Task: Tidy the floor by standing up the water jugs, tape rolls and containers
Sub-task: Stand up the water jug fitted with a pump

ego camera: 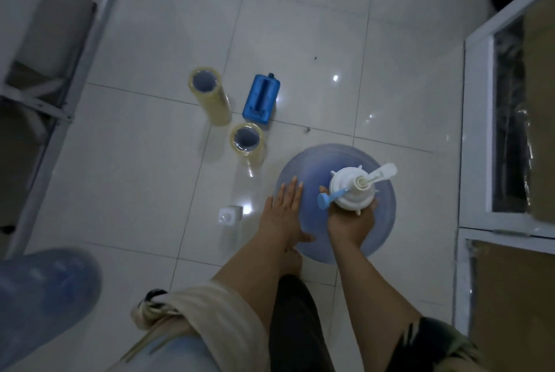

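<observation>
A large blue water jug point(381, 215) stands upright on the tiled floor, topped by a white hand pump point(354, 188) with a blue spout. My right hand point(351, 221) grips the jug's neck just under the pump. My left hand point(282, 212) lies flat with spread fingers against the jug's left shoulder. Two stacks of clear tape rolls stand on end to the left: a tall one point(210, 98) and a shorter one point(247, 143). A blue flat container point(260, 100) stands beside them. A small white container point(229, 215) stands near my left hand. A second blue jug point(42, 296) is at the lower left.
A metal shelf frame point(57, 95) runs along the left side. White-framed panels with cardboard point(510, 131) line the right side. My bare foot point(292, 260) and dark trouser leg are just below the jug. Open tile lies beyond the tape rolls.
</observation>
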The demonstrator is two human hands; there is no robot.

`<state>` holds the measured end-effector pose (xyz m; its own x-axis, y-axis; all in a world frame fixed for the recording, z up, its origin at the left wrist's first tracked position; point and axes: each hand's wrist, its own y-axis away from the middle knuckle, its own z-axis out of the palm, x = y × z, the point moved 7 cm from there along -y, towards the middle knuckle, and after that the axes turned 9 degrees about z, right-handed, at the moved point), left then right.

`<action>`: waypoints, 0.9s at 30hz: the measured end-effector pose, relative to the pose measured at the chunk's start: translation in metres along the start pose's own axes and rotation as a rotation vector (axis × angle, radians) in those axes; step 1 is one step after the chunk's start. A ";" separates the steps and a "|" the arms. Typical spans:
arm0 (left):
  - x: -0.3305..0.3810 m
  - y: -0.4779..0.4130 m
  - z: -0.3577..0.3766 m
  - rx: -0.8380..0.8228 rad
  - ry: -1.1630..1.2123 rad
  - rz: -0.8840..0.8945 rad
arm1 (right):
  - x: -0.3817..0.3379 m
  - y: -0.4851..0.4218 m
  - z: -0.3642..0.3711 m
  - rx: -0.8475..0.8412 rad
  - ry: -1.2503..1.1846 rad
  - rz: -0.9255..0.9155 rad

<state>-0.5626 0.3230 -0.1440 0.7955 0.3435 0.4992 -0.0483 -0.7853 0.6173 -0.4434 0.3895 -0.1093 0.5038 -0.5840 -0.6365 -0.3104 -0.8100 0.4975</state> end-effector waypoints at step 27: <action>-0.281 0.351 -0.107 0.923 0.270 -0.447 | -0.140 0.415 0.230 -0.520 0.387 -0.895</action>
<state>-0.8683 0.0064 -0.0026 0.4611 0.7120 0.5296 0.7835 -0.6069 0.1336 -0.8288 0.1232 0.0506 0.6229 0.3319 -0.7084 0.6238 -0.7572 0.1938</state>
